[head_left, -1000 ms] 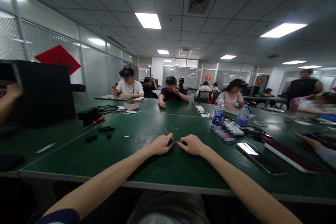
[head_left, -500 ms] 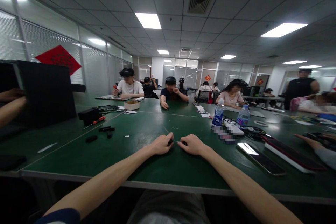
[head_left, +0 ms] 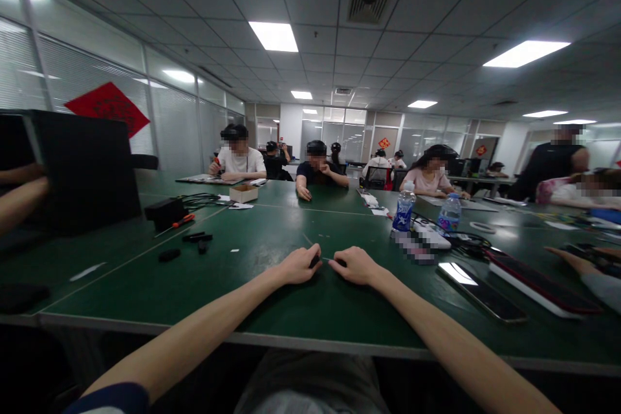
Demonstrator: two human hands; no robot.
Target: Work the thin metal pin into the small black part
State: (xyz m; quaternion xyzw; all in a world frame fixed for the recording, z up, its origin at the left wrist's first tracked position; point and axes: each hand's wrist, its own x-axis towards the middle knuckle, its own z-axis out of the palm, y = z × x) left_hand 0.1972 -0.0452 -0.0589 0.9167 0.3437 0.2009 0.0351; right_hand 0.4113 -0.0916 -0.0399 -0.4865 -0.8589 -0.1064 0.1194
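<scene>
My left hand (head_left: pixel 298 265) rests on the green table (head_left: pixel 262 233), fingers curled round a small black piece (head_left: pixel 315 262), of which only a part shows. Just to the right, my right hand (head_left: pixel 358 265) lies on the table too, its fingers bent and closed. A dark spot shows within its grip, but I cannot tell whether it is an object or shadow. A thin pale sliver appears in the narrow gap between the two hands; what it is stays unclear. The hands are apart.
To the left lie several small black parts (head_left: pixel 202 246), an orange-handled screwdriver (head_left: pixel 183 220) and a black computer case (head_left: pixel 87 174). Rightward are two bottles (head_left: pixel 403 210), a phone (head_left: pixel 480 291), a dark red-edged slab (head_left: pixel 538 281) and cables. People sit around the table.
Both my hands stay almost in place. At the back right, a standing person in black leans further to the left. The seated person in pink has shifted a hand slightly.
</scene>
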